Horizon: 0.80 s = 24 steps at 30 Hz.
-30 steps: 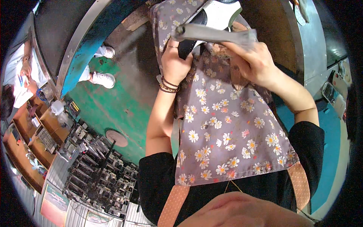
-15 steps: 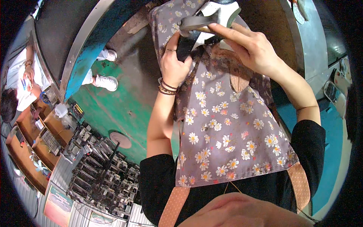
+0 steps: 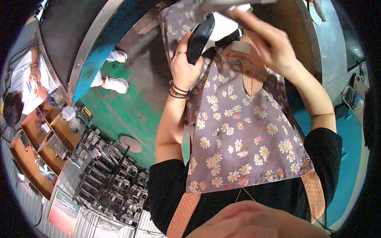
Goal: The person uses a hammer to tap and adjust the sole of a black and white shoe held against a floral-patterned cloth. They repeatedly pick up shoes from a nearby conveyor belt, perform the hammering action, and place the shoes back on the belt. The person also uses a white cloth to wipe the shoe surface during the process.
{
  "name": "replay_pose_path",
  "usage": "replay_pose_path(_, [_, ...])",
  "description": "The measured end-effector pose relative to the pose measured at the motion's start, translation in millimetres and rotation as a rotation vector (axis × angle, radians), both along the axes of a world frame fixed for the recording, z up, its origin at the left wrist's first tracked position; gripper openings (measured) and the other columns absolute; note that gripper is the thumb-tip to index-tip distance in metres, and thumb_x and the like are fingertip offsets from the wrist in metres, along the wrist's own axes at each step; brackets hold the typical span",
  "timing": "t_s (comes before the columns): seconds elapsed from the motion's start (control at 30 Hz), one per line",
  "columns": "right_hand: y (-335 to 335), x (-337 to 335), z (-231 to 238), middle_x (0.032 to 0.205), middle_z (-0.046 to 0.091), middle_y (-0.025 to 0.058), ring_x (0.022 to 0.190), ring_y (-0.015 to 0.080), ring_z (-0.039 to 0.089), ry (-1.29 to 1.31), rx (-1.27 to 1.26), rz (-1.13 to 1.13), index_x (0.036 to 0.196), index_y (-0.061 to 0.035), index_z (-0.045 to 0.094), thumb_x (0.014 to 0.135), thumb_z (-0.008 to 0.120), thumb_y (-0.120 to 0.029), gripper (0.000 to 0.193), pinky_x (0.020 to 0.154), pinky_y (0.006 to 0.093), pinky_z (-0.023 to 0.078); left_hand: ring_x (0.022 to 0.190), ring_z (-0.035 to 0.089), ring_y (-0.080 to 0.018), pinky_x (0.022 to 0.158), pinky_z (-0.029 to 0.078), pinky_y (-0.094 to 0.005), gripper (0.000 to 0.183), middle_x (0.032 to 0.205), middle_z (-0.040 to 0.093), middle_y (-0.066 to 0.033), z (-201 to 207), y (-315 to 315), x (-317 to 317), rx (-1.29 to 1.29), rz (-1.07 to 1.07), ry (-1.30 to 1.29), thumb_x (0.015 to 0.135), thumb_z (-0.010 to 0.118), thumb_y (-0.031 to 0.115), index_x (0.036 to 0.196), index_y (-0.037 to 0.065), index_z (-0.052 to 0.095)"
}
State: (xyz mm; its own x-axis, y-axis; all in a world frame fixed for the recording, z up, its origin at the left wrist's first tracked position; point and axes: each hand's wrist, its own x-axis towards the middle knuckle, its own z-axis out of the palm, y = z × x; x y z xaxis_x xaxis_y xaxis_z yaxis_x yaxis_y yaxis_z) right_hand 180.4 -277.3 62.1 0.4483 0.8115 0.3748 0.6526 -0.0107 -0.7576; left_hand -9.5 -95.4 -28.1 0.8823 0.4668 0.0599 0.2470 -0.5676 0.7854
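Observation:
At the top middle, over my lap, a black-and-white shoe (image 3: 200,39) is held in my left hand (image 3: 184,71). The left fingers and thumb wrap its black end, and the white part points away from me. My right hand (image 3: 276,47) is above the shoe's right side, blurred by motion, with its index finger stretched out. At its fingertips is a long dark grey thing (image 3: 214,5), smeared and partly cut off by the top edge; its kind cannot be told. A flowered grey apron (image 3: 238,131) covers my front below both hands.
A curved metal-edged blue bench (image 3: 87,51) stands left, with a metal-edged surface (image 3: 331,43) right. At far left sits another person (image 3: 33,75) by wooden shelves (image 3: 33,139). White shoes (image 3: 116,84) rest on the green floor. Lower left stands a dark rack (image 3: 107,186).
The dark grey thing has moved up, away from the shoe, along with my right fingers. More of the shoe's black and white surface shows. My left hand keeps its hold.

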Motion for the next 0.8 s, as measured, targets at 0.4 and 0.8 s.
replay_pose_path(0.4, [11,12,-14,0.089,0.066,0.0239,0.074,0.0376,0.065,0.022,-0.519,0.028,0.145,-0.029,0.043,0.093,0.052,-0.009,0.056,0.067,0.0463,0.051,0.121,0.056,-0.035,0.1,0.046,-0.0393,0.081,0.134,0.055,-0.0194,-11,6,15,0.039,-0.031,0.102,0.073,0.077,0.008,0.145,0.011,0.04])
replay_pose_path(0.8, [-23,2,-63,0.13,0.056,0.0267,0.121,0.0385,0.056,0.32,0.143,-0.366,0.145,-0.0036,0.036,0.097,0.047,-0.007,0.049,0.098,0.0366,0.044,0.115,0.058,-0.0201,0.102,0.043,-0.0335,0.074,0.127,0.06,-0.0086,17,23,-28,-1.01,0.077,-0.112,0.069,0.071,-0.004,0.138,-0.001,0.046])
